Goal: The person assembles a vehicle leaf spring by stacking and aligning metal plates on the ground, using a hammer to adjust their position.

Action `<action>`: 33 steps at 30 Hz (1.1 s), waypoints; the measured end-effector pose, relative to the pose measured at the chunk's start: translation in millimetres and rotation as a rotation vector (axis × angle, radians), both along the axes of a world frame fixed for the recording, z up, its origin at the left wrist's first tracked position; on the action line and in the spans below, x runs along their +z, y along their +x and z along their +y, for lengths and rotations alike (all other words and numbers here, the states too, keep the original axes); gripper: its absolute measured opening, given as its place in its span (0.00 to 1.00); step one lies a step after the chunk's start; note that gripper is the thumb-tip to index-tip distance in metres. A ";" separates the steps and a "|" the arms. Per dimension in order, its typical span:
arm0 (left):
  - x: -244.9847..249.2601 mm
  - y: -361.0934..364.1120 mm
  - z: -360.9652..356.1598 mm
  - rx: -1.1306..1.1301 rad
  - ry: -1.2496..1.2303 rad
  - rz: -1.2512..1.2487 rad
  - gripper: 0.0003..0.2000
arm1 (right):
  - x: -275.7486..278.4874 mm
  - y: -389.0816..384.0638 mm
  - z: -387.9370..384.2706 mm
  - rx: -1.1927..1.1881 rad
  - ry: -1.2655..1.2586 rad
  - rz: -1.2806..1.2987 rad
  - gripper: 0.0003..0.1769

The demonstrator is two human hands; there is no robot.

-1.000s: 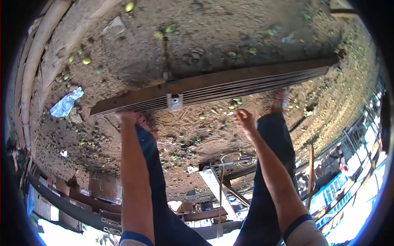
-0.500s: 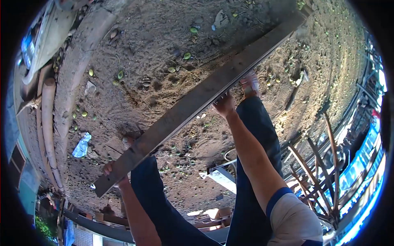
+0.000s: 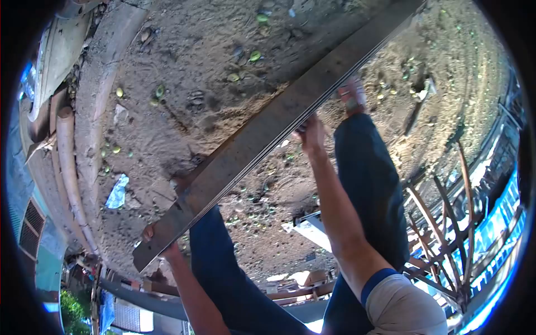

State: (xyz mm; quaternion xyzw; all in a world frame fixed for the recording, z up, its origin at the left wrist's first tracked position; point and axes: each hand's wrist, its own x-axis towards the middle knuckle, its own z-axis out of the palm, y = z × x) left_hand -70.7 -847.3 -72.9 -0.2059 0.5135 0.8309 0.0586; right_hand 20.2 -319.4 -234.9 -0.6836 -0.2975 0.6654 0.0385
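A long grey-brown board (image 3: pixel 251 142) runs diagonally across the view, from lower left to the top right. Its near edge shows several thin parallel lines, like layers stacked together. My left hand (image 3: pixel 170 251) wraps round the lower-left end, fingers showing at the far edge and the palm side at the near edge. Farther along, my right hand (image 3: pixel 314 134) grips the near edge from below, its fingertips partly hidden under the board. My right foot (image 3: pixel 353 96) is beside the board on the dirt, while the board covers much of my left foot.
Dirt ground (image 3: pixel 223 100) with scattered green fruits or leaves surrounds me. Wooden poles (image 3: pixel 66 162) lie along the left. A crumpled light-blue scrap (image 3: pixel 117 191) lies near the left hand. Upright sticks (image 3: pixel 460 223) and blue sheeting (image 3: pixel 491 223) stand at right.
The board appears larger and nearer, and its far end has reached the top edge of the view. Both hands keep their hold. My legs appear slightly farther right.
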 end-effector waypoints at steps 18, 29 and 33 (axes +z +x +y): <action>71.9 51.4 45.7 0.141 0.242 0.002 0.09 | 29.8 -23.0 31.7 -0.479 -0.315 0.688 0.24; 88.7 130.5 -50.9 -0.206 -1.160 -0.322 0.25 | 97.6 -7.5 54.2 -0.294 -0.187 0.811 0.24; 115.4 127.5 -18.3 0.006 -1.005 -0.467 0.25 | 84.7 11.4 56.6 -0.043 0.099 0.764 0.26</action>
